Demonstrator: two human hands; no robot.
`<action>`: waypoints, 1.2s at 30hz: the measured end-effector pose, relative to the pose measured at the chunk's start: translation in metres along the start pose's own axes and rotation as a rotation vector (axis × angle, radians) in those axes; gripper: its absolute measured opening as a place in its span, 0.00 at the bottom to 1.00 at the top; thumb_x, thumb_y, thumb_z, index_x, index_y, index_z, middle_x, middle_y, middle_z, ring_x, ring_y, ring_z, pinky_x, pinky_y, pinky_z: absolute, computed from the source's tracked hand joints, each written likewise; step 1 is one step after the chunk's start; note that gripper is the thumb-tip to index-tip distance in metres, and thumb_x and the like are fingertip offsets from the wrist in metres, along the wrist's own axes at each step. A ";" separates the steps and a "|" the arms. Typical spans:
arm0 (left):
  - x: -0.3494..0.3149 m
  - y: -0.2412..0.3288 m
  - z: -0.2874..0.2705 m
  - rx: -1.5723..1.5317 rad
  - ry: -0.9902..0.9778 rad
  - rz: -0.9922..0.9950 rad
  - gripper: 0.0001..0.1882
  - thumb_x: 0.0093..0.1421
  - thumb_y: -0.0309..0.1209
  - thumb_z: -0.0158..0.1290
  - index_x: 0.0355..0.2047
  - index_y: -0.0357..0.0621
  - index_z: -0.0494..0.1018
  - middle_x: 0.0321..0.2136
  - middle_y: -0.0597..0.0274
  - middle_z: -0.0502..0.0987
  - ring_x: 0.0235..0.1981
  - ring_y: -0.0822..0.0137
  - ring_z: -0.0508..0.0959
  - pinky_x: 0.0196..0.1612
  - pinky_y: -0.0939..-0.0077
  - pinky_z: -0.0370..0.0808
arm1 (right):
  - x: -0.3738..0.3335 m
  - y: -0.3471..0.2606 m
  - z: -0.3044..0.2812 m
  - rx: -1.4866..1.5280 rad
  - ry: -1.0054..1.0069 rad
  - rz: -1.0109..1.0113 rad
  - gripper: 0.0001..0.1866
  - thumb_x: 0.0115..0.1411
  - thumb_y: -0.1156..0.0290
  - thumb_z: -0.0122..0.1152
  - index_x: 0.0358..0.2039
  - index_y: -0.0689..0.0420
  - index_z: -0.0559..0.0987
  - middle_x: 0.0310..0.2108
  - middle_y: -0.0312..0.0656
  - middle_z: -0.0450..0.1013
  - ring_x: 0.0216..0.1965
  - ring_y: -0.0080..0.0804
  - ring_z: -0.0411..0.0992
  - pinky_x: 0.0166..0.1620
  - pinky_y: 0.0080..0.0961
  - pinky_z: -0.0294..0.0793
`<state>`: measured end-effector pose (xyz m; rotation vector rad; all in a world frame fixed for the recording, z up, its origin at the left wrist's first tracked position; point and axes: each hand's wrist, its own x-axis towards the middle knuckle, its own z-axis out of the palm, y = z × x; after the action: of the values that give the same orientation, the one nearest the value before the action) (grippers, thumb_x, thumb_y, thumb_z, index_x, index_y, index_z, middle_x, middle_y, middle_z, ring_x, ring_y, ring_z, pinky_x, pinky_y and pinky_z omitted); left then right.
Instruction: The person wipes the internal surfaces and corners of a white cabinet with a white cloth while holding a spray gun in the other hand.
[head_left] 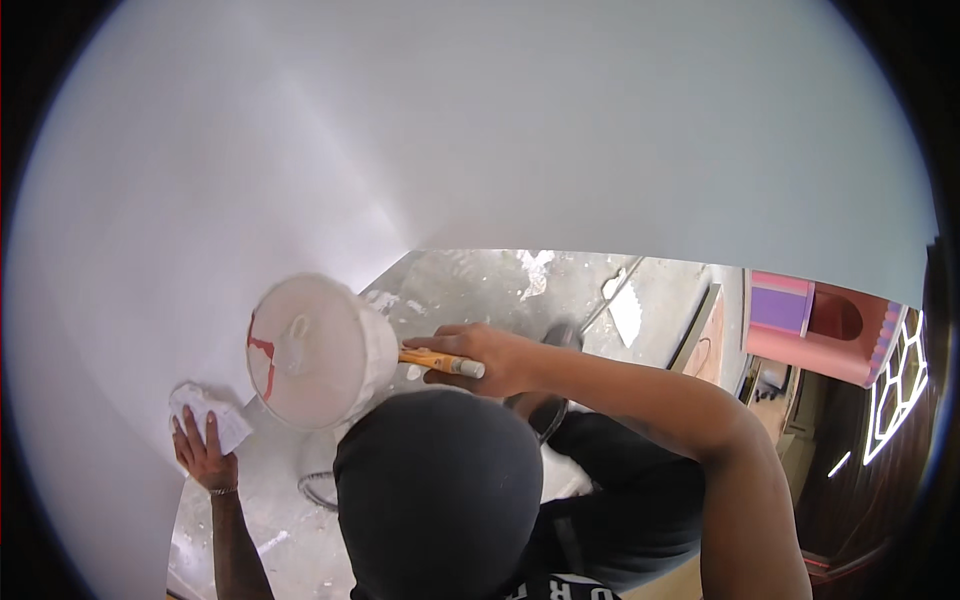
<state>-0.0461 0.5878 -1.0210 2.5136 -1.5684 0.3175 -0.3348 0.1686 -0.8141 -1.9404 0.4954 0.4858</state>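
Note:
Low on the left, my left hand [205, 455] presses a crumpled white cloth or paper [228, 425] against the smooth white wall [110, 300]. Its fingers lie spread over the material. My right hand [490, 358] is closed round a tool with an orange handle and grey end [440, 361]; its working end is out of sight, so I cannot tell its kind. Right at the other end of this handle is a whitish plastic bucket [375, 345] with a red stain. Whether its round face is its mouth or base is unclear.
White wall panels surround the front and left. The grey floor [470, 285] is splattered white, with a jagged white scrap [625, 312] on it. A dark rounded shape [440, 480] covers the lower middle. A pink and purple structure [800, 320] stands at the right.

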 end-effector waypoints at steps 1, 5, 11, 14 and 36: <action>0.004 -0.001 0.001 -0.001 0.021 0.017 0.28 0.60 0.22 0.52 0.61 0.56 0.69 0.67 0.49 0.66 0.66 0.39 0.65 0.64 0.45 0.62 | -0.006 0.005 0.000 -0.004 0.027 -0.003 0.27 0.64 0.63 0.62 0.62 0.55 0.72 0.42 0.54 0.75 0.44 0.56 0.75 0.49 0.45 0.73; -0.021 -0.008 0.004 -0.007 0.004 -0.026 0.28 0.61 0.23 0.52 0.62 0.54 0.68 0.67 0.49 0.65 0.67 0.38 0.64 0.64 0.44 0.62 | -0.020 0.033 0.016 -0.062 -0.120 0.113 0.26 0.65 0.62 0.61 0.63 0.52 0.72 0.39 0.55 0.76 0.44 0.55 0.75 0.48 0.46 0.72; -0.022 -0.015 0.012 0.076 0.033 0.055 0.26 0.64 0.28 0.51 0.64 0.52 0.66 0.68 0.47 0.63 0.67 0.36 0.62 0.64 0.41 0.62 | -0.092 0.132 0.037 -0.080 -0.069 0.016 0.26 0.66 0.61 0.61 0.63 0.53 0.71 0.40 0.56 0.76 0.44 0.55 0.75 0.49 0.44 0.73; -0.009 -0.009 0.002 0.073 -0.005 0.044 0.29 0.63 0.28 0.50 0.66 0.49 0.64 0.69 0.46 0.61 0.68 0.35 0.60 0.65 0.41 0.60 | -0.116 0.151 0.038 -0.068 0.224 0.066 0.20 0.66 0.61 0.59 0.55 0.57 0.77 0.38 0.56 0.76 0.41 0.58 0.75 0.46 0.46 0.74; -0.010 0.008 -0.009 0.032 -0.040 -0.021 0.40 0.51 0.15 0.51 0.66 0.52 0.63 0.71 0.50 0.57 0.71 0.39 0.55 0.68 0.44 0.56 | -0.158 0.242 -0.087 -0.213 1.257 0.646 0.21 0.64 0.55 0.61 0.46 0.60 0.82 0.34 0.62 0.79 0.41 0.63 0.77 0.43 0.47 0.76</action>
<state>-0.0581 0.5948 -1.0150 2.5744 -1.5621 0.2943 -0.5869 0.0158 -0.8760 -2.0780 1.9498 -0.4069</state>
